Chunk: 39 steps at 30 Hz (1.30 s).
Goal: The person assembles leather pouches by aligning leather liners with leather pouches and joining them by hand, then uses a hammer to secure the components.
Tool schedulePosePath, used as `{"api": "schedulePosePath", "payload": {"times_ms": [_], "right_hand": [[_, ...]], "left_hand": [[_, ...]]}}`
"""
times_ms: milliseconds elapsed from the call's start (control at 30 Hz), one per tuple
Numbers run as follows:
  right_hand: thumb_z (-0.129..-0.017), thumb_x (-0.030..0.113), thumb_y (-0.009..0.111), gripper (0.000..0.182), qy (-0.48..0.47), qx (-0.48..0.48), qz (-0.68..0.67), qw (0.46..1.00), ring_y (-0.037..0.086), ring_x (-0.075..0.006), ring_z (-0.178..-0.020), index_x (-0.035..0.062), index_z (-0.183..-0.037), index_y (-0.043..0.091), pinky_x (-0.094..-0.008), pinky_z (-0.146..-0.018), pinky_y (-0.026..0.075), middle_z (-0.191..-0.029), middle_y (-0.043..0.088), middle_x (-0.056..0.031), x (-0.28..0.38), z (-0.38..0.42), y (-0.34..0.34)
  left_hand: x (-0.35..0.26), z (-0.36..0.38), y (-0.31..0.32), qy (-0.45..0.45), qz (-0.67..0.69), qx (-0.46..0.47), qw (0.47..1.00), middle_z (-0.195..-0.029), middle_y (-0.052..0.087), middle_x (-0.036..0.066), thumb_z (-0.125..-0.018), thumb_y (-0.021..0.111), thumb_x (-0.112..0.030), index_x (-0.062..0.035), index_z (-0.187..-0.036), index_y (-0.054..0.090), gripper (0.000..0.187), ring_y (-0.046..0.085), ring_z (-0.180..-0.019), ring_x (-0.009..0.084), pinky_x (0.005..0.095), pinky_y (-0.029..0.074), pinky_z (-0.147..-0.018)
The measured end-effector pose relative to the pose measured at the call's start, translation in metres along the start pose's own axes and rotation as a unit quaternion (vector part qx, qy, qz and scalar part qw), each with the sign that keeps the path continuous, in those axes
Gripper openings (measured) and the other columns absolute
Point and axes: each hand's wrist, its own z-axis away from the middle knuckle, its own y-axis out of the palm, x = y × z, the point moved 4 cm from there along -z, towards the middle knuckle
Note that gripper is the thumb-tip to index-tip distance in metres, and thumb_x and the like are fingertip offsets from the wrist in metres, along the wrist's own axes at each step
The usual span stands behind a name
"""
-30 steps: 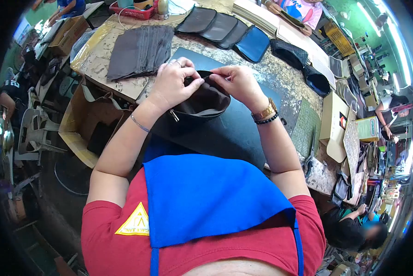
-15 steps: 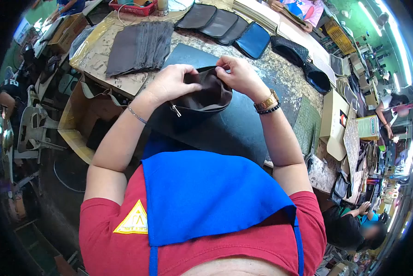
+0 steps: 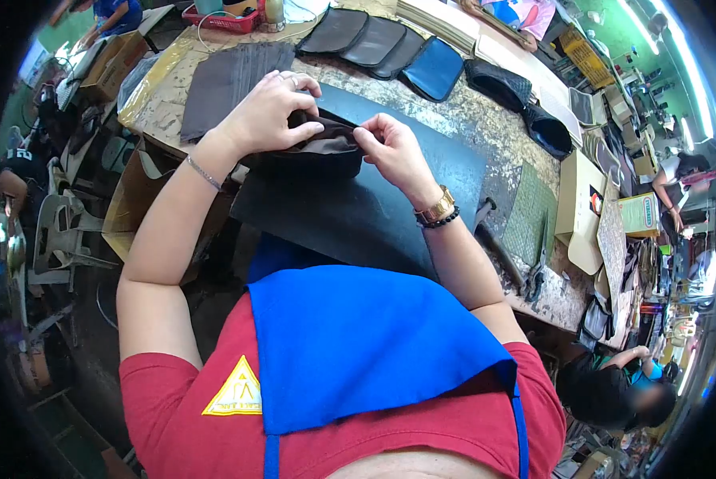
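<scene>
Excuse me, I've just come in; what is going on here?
The person in the blue apron is handling a dark pouch over a black mat. The right hand pinches the open rim; the left hand is at the opposite side, its grip partly hidden. Dark pieces lie stacked on the worktable nearby.

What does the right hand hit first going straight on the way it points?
The dark pouch; the right hand has its fingers on it. Beyond that, likely the left hand, though depth is unclear.
</scene>
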Motion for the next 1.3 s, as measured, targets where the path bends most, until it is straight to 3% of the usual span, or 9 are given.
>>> {"api": "schedulePosePath", "payload": {"times_ms": [67,200,300,400,433,533,567,800,1300], "right_hand": [[-0.092,0.022,0.066,0.022,0.007,-0.010,-0.027,1.000,0.055,-0.0078,-0.067,0.0000,-0.092,0.065,-0.0273,-0.060,0.047,-0.076,0.065,-0.0021,0.000,0.002,0.000],[-0.092,0.022,0.066,0.022,0.005,-0.003,-0.030,1.000,0.053,-0.0056,-0.065,0.0006,-0.091,0.065,-0.0249,-0.058,0.045,-0.074,0.063,0.0000,0.004,0.002,0.001],[-0.093,0.022,0.066,0.022,0.023,0.012,-0.035,0.999,0.053,-0.0049,-0.063,0.0003,-0.091,0.065,-0.0244,-0.056,0.044,-0.072,0.062,0.0009,0.004,0.001,0.000],[-0.093,0.022,0.065,0.023,0.002,0.021,-0.026,0.999,0.052,-0.0051,-0.061,0.0000,-0.090,0.065,-0.0246,-0.054,0.044,-0.071,0.062,0.0013,0.007,0.001,-0.001],[-0.092,0.022,0.065,0.022,0.003,0.024,-0.022,0.999,0.052,-0.0051,-0.061,0.0001,-0.089,0.065,-0.0246,-0.054,0.044,-0.070,0.062,0.0012,0.006,0.000,-0.001],[-0.092,0.021,0.064,0.021,0.009,0.029,-0.011,0.999,0.053,-0.0055,-0.061,0.0002,-0.089,0.065,-0.0249,-0.055,0.044,-0.070,0.061,0.0007,0.005,-0.003,-0.002],[-0.091,0.021,0.064,0.021,0.014,0.030,-0.010,0.999,0.053,-0.0058,-0.062,0.0002,-0.088,0.065,-0.0252,-0.055,0.044,-0.070,0.061,0.0004,0.005,-0.003,-0.003],[-0.085,0.019,0.062,0.019,0.010,0.028,0.020,0.999,0.055,-0.0085,-0.062,0.0004,-0.086,0.064,-0.0277,-0.057,0.045,-0.068,0.061,-0.0011,0.000,-0.013,-0.004],[-0.091,0.024,0.068,0.021,0.016,0.107,0.091,0.990,0.054,-0.0042,-0.061,0.0031,-0.088,0.068,-0.0221,-0.056,0.044,-0.071,0.064,0.0021,0.020,-0.023,-0.011]], "left_hand": [[0.000,0.005,0.001,0.020,0.055,-0.005,0.998,-0.099,0.065,0.006,-0.088,0.069,-0.021,-0.0063,-0.087,0.067,0.015,0.059,-0.106,0.0261,0.0541,0.031,-0.110],[0.007,0.015,0.007,-0.081,0.097,0.051,0.991,-0.094,0.065,0.009,-0.087,0.071,-0.020,-0.0054,-0.083,0.069,0.015,0.061,-0.098,0.0281,0.0426,0.037,-0.106],[0.012,0.010,0.001,-0.078,0.135,0.055,0.986,-0.098,0.067,0.009,-0.087,0.072,-0.021,-0.0037,-0.078,0.070,0.020,0.063,-0.096,0.0260,0.0376,0.042,-0.101],[0.024,0.008,0.009,-0.050,0.149,-0.039,0.987,-0.102,0.069,0.009,-0.087,0.073,-0.022,-0.0025,-0.077,0.071,0.022,0.063,-0.094,0.0236,0.0361,0.046,-0.091],[0.031,0.005,0.013,-0.079,0.177,0.010,0.981,-0.093,0.070,0.007,-0.086,0.075,-0.022,-0.0019,-0.080,0.072,0.021,0.062,-0.086,0.0163,0.0317,0.048,-0.080],[0.040,-0.001,0.019,-0.216,0.243,0.125,0.937,-0.081,0.068,0.003,-0.087,0.076,-0.024,-0.0009,-0.081,0.072,0.024,0.059,-0.078,0.0107,0.0277,0.048,-0.074],[0.042,-0.002,0.022,-0.209,0.247,0.113,0.939,-0.074,0.067,0.001,-0.086,0.077,-0.025,-0.0006,-0.082,0.073,0.025,0.057,-0.072,0.0068,0.0252,0.047,-0.071],[0.052,-0.002,0.032,-0.196,0.301,0.114,0.926,-0.076,0.068,0.000,-0.082,0.081,-0.022,-0.0015,-0.082,0.075,0.021,0.058,-0.073,0.0066,0.0254,0.047,-0.070],[0.048,-0.008,0.035,-0.235,0.280,0.123,0.923,-0.073,0.064,-0.003,-0.086,0.078,-0.023,-0.0012,-0.080,0.073,0.023,0.055,-0.068,0.0041,0.0225,0.045,-0.063]]}}
